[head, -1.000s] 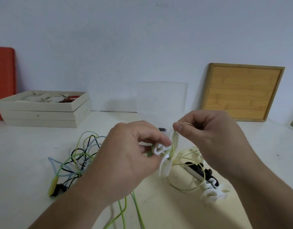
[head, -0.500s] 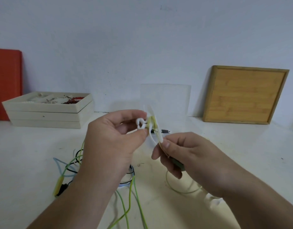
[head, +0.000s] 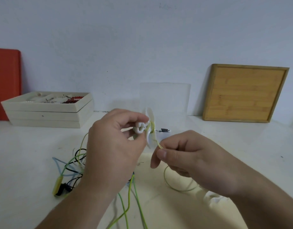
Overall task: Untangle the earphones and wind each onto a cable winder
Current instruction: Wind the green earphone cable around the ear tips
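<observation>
I see the left hand (head: pixel 116 146) at frame centre, thumb and fingers clamped on one white cable winder (head: pixel 148 128), held above the table (head: pixel 26 146). The green earphone cable (head: pixel 154 138) wraps its middle. Just lower right, the right hand (head: pixel 188 161) pinches that cable between thumb and forefinger. Lower left: one tangle of cables (head: pixel 71 166), green, blue, black, white. A second white winder (head: pixel 214 198) is partly hidden under the right wrist.

Two hands (head: pixel 116 146), one held winder (head: pixel 148 128), one wooden board (head: pixel 244 93), three stacked trays (head: pixel 46 114).
</observation>
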`<state>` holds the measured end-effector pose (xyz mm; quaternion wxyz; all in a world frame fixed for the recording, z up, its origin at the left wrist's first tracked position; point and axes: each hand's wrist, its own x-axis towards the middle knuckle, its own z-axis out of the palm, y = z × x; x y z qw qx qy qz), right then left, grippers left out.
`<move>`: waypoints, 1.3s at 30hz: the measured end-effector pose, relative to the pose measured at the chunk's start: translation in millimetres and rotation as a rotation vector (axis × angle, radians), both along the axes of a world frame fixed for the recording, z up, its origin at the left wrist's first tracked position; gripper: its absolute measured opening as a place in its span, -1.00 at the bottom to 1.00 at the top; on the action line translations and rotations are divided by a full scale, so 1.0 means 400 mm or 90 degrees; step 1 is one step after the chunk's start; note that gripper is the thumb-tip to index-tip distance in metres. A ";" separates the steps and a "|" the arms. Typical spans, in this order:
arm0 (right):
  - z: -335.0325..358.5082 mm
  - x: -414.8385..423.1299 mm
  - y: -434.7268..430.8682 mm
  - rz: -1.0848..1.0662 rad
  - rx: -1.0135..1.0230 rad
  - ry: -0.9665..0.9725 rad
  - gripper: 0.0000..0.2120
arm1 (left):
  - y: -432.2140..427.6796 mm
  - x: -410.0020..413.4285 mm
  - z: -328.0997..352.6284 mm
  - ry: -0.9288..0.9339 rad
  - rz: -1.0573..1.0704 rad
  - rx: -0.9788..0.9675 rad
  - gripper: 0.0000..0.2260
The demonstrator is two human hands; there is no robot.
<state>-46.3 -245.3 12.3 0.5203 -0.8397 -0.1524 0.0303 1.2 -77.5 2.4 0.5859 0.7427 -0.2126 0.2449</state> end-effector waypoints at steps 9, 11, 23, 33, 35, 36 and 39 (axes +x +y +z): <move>0.025 -0.014 -0.015 -0.224 -0.079 -0.170 -0.82 | -0.003 -0.007 -0.013 -0.154 -0.028 0.283 -0.66; 0.028 -0.013 -0.015 -0.270 -0.060 -0.184 -0.83 | -0.004 -0.006 -0.015 -0.144 -0.048 0.282 -0.64; 0.010 0.021 -0.053 -0.277 0.131 -0.114 -0.75 | 0.000 -0.013 0.001 0.045 -0.187 0.155 -0.63; 0.004 0.030 -0.063 -0.142 0.425 0.077 -0.81 | -0.004 -0.023 0.017 0.183 -0.386 -0.026 -0.73; 0.001 0.030 -0.058 -0.144 0.426 0.089 -0.79 | -0.003 -0.021 0.018 0.180 -0.388 -0.040 -0.72; -0.001 0.029 -0.053 -0.149 0.408 0.098 -0.77 | -0.004 -0.021 0.017 0.179 -0.387 -0.054 -0.71; -0.008 0.027 -0.029 -0.154 0.322 0.152 -0.65 | -0.007 -0.021 0.021 0.168 -0.360 -0.133 -0.70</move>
